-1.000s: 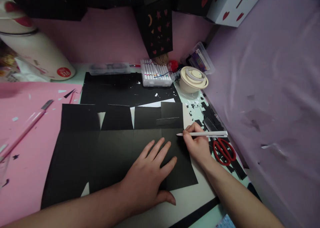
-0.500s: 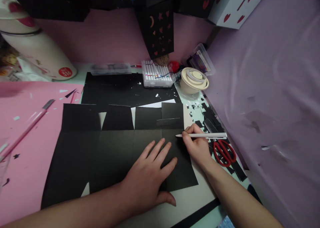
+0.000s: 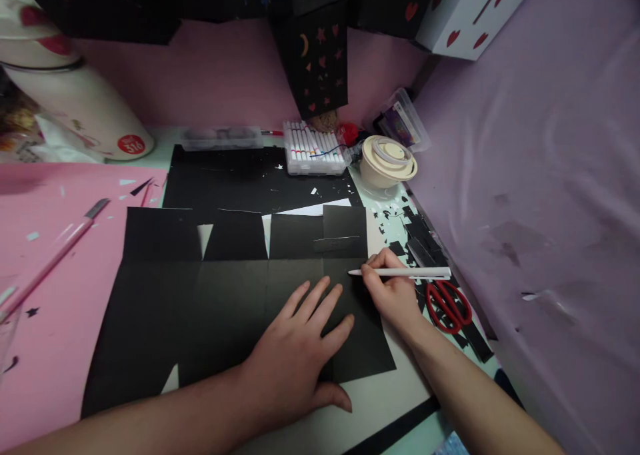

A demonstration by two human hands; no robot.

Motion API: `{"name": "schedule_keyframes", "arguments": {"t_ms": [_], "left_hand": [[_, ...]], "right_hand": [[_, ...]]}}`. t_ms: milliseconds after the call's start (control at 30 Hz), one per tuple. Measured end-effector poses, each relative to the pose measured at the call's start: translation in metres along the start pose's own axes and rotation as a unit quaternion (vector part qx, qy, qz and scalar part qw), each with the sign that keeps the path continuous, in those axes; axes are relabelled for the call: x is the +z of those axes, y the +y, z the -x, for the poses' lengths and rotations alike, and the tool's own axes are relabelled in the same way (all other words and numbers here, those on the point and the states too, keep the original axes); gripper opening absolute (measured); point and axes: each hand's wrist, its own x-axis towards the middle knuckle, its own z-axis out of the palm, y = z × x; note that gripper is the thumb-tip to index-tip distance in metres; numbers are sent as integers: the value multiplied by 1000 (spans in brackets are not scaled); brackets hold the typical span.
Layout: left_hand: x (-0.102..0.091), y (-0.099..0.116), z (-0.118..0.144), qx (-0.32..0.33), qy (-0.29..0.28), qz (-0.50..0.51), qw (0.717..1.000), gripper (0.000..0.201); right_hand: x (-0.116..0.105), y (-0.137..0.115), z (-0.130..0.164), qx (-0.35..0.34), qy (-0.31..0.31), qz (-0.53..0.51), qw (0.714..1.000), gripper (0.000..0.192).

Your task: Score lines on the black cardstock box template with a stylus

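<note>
The right hand is clamped on a slim white pen, long axis horizontal, tip toward 9 o'clock on the matte black card sheet. The left hand lies flat, fingers spread, pressing the creased sheet onto the counter. Red-handled scissors lie at 3 o'clock.

Black sheet left half open; scissors, scraps crowd right edge.

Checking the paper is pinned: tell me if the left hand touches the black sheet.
Touching. The head view shows the left hand lying flat, palm down, fingers spread, on the black sheet.
</note>
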Motion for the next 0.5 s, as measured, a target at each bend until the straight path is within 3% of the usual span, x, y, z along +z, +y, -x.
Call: {"name": "schedule_keyframes", "arguments": {"t_ms": [500], "left_hand": [[0, 0, 0, -2, -1, 1, 1000, 90]], "right_hand": [[1, -2, 0, -2, -15, -8, 1000, 21]]}}
